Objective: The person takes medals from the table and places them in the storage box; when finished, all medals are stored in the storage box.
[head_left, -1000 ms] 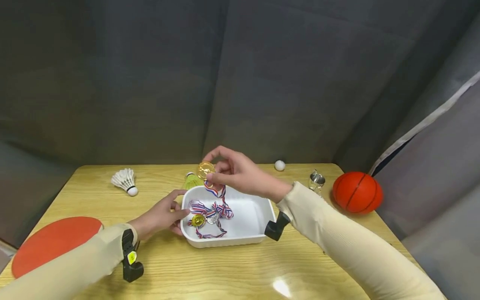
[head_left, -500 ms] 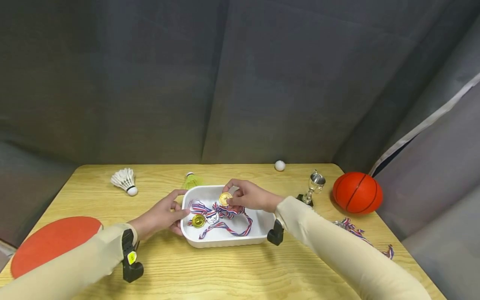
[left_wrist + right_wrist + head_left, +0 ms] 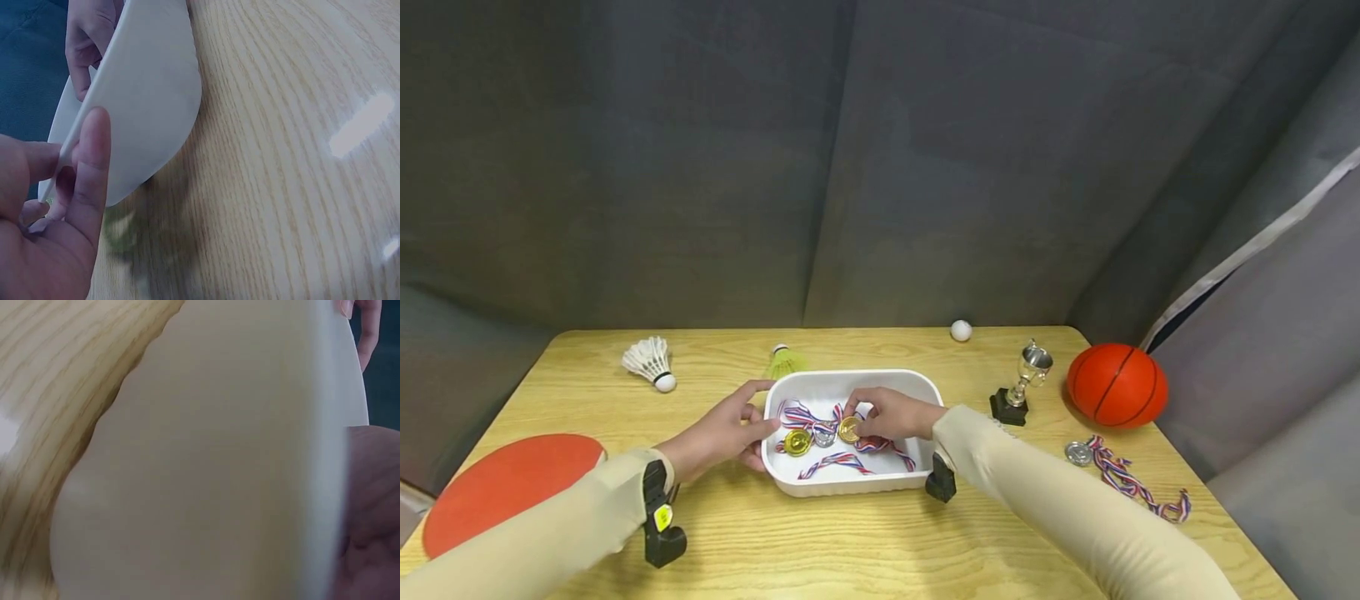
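Observation:
A white plastic basin [image 3: 850,485] stands mid-table. At its left end my left hand [image 3: 730,429] grips the wall, thumb inside and fingers outside; the left wrist view shows the thumb and fingers [image 3: 94,162] pinching its edge. Inside the basin, my right hand [image 3: 891,414] holds a gold medal [image 3: 848,429] between thumb and fingertips, low over the floor. Its striped red, white and blue ribbon trails beneath the hand. Left of that medal lie a silver medal [image 3: 824,433] and another gold medal [image 3: 797,442] with bunched ribbons. The basin wall hides the right fingers in the right wrist view.
Behind the basin lies a yellow shuttlecock [image 3: 784,360], with a white shuttlecock [image 3: 651,363] farther left. A red paddle [image 3: 512,487] is under the left forearm. On the right are a small trophy [image 3: 1019,383], a silver medal [image 3: 1078,452], an orange mini basketball [image 3: 1117,386] and a white ball [image 3: 960,331].
My right hand has come down from above the basin's back rim into it, moving right, with the gold medal and ribbon. My left hand has kept its grip on the wall.

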`<state>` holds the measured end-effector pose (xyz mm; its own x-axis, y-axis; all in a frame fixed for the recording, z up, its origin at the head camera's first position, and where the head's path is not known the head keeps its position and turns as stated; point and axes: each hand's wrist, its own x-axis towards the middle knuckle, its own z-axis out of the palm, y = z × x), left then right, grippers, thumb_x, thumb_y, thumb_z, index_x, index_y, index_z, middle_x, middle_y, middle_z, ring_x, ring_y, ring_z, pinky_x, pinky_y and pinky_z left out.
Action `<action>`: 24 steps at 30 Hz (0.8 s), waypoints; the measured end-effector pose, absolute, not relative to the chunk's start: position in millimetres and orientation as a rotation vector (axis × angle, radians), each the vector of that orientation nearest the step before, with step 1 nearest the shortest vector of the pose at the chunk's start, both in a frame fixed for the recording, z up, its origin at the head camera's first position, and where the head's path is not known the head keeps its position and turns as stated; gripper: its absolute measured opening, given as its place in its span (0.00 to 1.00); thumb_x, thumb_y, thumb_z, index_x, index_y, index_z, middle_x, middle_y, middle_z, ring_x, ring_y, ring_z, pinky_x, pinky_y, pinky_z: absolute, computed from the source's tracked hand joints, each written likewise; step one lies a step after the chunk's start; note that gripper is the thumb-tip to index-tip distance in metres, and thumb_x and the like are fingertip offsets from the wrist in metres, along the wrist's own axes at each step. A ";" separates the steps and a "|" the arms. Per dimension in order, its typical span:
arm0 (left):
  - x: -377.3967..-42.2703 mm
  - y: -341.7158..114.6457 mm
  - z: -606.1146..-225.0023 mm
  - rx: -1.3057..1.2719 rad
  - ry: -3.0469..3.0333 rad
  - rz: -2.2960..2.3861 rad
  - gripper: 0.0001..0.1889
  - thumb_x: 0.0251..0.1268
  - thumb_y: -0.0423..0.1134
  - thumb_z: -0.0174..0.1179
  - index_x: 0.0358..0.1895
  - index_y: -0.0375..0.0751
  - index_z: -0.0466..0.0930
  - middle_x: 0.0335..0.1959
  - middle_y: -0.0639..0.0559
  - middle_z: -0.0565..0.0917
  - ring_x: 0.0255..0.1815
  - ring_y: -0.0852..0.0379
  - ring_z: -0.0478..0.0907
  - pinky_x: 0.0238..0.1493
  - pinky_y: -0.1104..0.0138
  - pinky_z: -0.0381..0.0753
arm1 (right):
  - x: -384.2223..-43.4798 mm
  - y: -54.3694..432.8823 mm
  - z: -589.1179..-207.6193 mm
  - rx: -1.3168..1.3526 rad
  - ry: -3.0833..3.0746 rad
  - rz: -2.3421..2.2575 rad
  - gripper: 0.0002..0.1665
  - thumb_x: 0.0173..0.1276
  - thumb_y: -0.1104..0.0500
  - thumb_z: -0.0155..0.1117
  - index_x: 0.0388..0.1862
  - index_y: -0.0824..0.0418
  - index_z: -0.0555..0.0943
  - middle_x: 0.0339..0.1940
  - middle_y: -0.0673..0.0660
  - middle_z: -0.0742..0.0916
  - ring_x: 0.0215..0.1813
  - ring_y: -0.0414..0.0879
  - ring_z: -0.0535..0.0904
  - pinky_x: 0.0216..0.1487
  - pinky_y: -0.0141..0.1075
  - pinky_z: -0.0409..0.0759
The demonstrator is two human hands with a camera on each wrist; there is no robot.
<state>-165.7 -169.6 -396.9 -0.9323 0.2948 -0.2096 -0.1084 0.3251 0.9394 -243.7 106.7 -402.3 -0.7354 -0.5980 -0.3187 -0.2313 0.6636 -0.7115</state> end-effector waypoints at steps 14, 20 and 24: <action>-166.8 -169.2 -396.3 0.155 2.228 1.663 0.36 0.81 0.32 0.54 0.83 0.39 0.48 0.41 0.38 0.77 0.28 0.54 0.82 0.34 0.59 0.96 | -245.3 100.9 -400.4 -0.739 2.409 -0.750 0.10 0.74 0.67 0.63 0.51 0.59 0.80 0.22 0.53 0.83 0.19 0.40 0.73 0.15 0.26 0.71; -168.5 -168.6 -396.9 0.160 2.224 1.670 0.35 0.80 0.32 0.55 0.83 0.39 0.48 0.40 0.39 0.77 0.28 0.55 0.81 0.32 0.61 0.95 | -245.1 100.8 -397.7 -0.826 2.486 -0.653 0.11 0.72 0.67 0.65 0.51 0.58 0.82 0.26 0.52 0.83 0.22 0.39 0.74 0.21 0.25 0.73; -168.4 -168.2 -397.0 0.139 2.236 1.644 0.36 0.81 0.32 0.55 0.83 0.40 0.48 0.38 0.40 0.77 0.27 0.55 0.81 0.31 0.61 0.95 | -245.0 100.4 -397.2 -0.889 2.516 -0.599 0.11 0.72 0.66 0.66 0.50 0.57 0.83 0.27 0.50 0.81 0.25 0.37 0.74 0.25 0.24 0.73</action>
<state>-168.4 -168.2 -397.0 -0.9300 0.2881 -0.2283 -0.1319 0.3182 0.9388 -245.0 100.4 -397.2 -0.7159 -0.6602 -0.2273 -0.4869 0.7054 -0.5151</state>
